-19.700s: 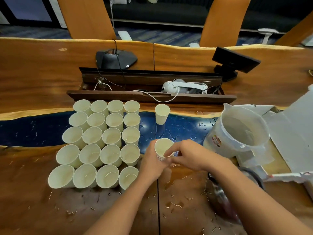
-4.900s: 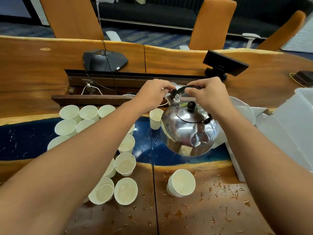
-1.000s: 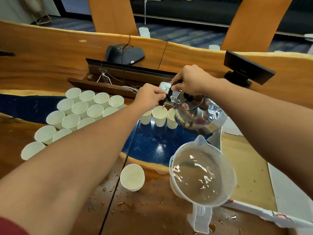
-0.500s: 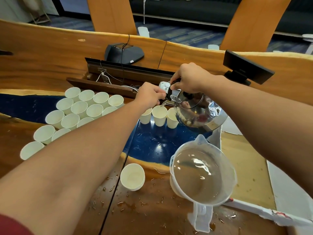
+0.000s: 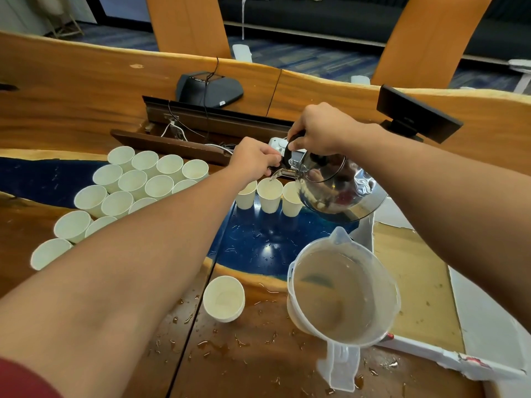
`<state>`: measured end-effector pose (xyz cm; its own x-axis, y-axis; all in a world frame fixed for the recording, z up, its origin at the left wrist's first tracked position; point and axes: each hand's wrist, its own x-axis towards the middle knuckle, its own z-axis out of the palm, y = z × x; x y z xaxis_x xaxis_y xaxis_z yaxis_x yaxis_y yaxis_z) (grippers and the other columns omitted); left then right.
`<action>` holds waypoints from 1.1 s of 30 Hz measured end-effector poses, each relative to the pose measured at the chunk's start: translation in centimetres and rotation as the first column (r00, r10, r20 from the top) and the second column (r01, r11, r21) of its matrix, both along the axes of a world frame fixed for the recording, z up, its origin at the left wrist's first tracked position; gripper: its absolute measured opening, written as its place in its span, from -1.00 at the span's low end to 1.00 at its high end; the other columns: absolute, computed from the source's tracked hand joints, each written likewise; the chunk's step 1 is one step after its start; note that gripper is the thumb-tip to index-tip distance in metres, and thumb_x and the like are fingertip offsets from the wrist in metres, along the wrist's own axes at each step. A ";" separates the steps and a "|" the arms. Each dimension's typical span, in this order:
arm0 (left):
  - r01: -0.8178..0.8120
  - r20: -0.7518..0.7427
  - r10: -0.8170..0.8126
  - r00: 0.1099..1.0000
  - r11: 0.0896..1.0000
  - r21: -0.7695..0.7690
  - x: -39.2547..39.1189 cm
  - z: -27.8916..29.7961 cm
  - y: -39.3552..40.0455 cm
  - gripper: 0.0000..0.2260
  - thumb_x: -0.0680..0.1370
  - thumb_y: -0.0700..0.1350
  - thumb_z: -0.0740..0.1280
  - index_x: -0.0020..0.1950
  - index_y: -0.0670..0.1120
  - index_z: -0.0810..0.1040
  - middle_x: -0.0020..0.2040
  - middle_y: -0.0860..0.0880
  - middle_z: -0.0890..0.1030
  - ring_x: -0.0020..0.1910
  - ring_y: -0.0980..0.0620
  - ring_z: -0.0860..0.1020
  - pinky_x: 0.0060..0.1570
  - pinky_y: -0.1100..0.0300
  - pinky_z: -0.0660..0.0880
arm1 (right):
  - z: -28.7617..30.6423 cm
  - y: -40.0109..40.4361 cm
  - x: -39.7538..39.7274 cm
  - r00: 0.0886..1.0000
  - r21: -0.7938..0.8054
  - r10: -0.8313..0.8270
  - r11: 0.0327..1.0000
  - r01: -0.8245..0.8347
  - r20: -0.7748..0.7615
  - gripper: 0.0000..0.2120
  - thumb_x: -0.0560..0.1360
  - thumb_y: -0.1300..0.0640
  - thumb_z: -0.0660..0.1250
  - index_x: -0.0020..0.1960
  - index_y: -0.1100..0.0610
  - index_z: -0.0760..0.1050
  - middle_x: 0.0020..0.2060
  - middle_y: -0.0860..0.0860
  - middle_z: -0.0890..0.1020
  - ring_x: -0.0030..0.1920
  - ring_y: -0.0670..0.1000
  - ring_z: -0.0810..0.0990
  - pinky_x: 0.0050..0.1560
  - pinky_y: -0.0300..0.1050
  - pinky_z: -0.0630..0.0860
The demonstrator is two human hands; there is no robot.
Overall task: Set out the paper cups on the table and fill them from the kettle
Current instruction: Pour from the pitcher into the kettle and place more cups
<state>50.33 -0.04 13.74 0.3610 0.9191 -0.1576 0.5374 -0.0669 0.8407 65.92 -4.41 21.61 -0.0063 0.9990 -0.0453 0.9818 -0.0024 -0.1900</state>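
— While your right hand [image 5: 321, 130] curls round the black handle of the steel kettle [image 5: 336, 188], where does the spout sit?

— You hold the kettle tipped toward your left, off the table [image 5: 71, 87], with the spout just over the middle one of three paper cups [image 5: 269, 195] standing in a row on the blue strip, toward the far edge. Your left hand [image 5: 254, 160] is at the spout end, thumb and fingers pinched together on the kettle's fitting there; exactly which part they grip, you cannot tell from this angle.

— And the other cups?

— You have a block of cups [image 5: 135, 182] packed touching one another on the left half of the table, running from the blue strip toward the near left corner; your left forearm hides some of them. One single cup [image 5: 224, 298] stands apart near the near edge, beside the seam in the wood, with droplets scattered round it.

— Anything else close by?

— A clear plastic jug [image 5: 342, 291] holding water sits just right of that single cup, below the kettle, its handle pointing at you. It touches a white tray [image 5: 488, 320] along the table's right edge.
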 end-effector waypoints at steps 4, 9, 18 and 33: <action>-0.007 0.011 0.007 1.000 1.000 -0.022 0.0 -0.3 -0.1 -0.84 0.59 -0.09 0.38 0.13 -0.03 0.67 -0.08 0.08 0.67 -0.17 0.07 0.63 -0.09 0.18 0.56 | -0.3 -0.1 -0.2 1.000 0.002 -0.006 1.000 0.006 -0.009 -0.80 0.51 0.03 0.45 0.12 0.02 0.68 0.01 0.01 0.68 -0.04 0.05 0.59 -0.01 -0.04 0.58; -0.017 0.036 0.018 0.999 1.000 -0.021 -0.1 -0.3 -0.1 -0.84 0.59 -0.10 0.37 0.14 -0.03 0.67 -0.07 0.06 0.68 -0.20 0.11 0.61 -0.21 0.26 0.50 | -0.6 -0.4 0.0 0.999 0.014 -0.022 1.000 0.022 -0.048 -0.76 0.53 0.03 0.43 0.18 0.04 0.66 0.07 0.03 0.68 -0.04 0.03 0.57 -0.04 -0.07 0.56; -0.029 0.132 0.030 0.991 1.000 -0.011 0.2 0.1 -0.2 -0.87 0.58 -0.12 0.39 0.09 -0.06 0.69 -0.12 0.04 0.69 -0.21 0.10 0.58 -0.10 0.24 0.58 | -1.2 -1.7 1.2 0.984 0.076 -0.052 0.995 0.066 -0.169 -0.79 0.55 0.02 0.41 0.15 0.03 0.68 0.07 -0.01 0.69 0.04 0.02 0.62 0.14 0.03 0.58; 0.006 0.172 -0.009 0.985 1.000 0.018 2.4 0.8 -2.0 -0.86 0.58 -0.09 0.39 0.09 -0.05 0.70 -0.10 0.03 0.67 -0.25 0.15 0.53 -0.23 0.28 0.45 | -0.2 -4.2 3.6 0.963 0.107 -0.110 0.984 0.139 -0.247 -0.82 0.54 0.02 0.43 0.10 0.02 0.69 0.03 -0.02 0.71 0.03 -0.01 0.63 0.13 -0.03 0.58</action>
